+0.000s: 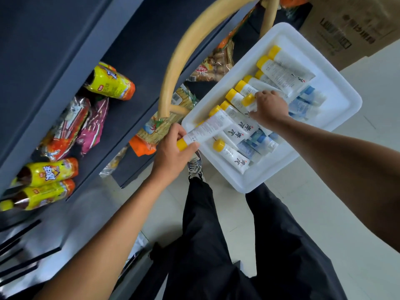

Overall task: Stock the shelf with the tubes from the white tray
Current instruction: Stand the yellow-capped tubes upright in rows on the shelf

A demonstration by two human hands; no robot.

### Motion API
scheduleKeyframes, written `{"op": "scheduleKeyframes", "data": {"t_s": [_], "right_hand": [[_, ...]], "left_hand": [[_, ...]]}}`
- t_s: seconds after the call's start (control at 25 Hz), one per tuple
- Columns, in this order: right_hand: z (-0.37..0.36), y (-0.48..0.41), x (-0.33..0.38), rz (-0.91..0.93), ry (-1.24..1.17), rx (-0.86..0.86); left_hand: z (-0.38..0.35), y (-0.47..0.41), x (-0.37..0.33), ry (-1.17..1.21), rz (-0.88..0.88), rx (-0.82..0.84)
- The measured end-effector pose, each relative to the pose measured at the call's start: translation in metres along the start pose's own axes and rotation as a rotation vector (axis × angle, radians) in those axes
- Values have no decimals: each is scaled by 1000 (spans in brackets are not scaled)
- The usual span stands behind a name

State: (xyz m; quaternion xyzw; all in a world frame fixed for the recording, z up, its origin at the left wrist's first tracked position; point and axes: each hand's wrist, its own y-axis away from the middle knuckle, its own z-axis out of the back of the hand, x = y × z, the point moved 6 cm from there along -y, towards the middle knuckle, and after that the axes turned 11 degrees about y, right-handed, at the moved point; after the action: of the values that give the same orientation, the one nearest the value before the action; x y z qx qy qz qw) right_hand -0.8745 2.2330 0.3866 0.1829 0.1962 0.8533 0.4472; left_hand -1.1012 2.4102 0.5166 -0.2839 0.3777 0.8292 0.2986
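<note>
the dark shelf (pixel 121 126) fills the left of the frame, carrying yellow-labelled bottles (pixel 110 83) and snack bags (pixel 65 126). right of centre, the white tray (pixel 337 87) holds yellow-capped tubes (pixel 285 74). the left hand (pixel 171 154) grips one tube (pixel 207 128) at the tray's lower left edge. the right hand (pixel 270 109) grips another tube (pixel 249 102) mid-tray.

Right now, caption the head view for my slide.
Left hand grips one yellow-capped tube, right hand another, at the white tray beside the dark shelf.
</note>
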Motion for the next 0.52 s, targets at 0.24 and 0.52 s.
{"op": "scheduleKeyframes", "data": {"t_s": [0.24, 0.52], "right_hand": [[71, 37, 5, 17, -82, -29], [215, 101, 21, 44, -168, -201]], "left_hand": [[29, 43, -63, 783, 90, 14], [92, 97, -150, 1152, -29, 41]]}}
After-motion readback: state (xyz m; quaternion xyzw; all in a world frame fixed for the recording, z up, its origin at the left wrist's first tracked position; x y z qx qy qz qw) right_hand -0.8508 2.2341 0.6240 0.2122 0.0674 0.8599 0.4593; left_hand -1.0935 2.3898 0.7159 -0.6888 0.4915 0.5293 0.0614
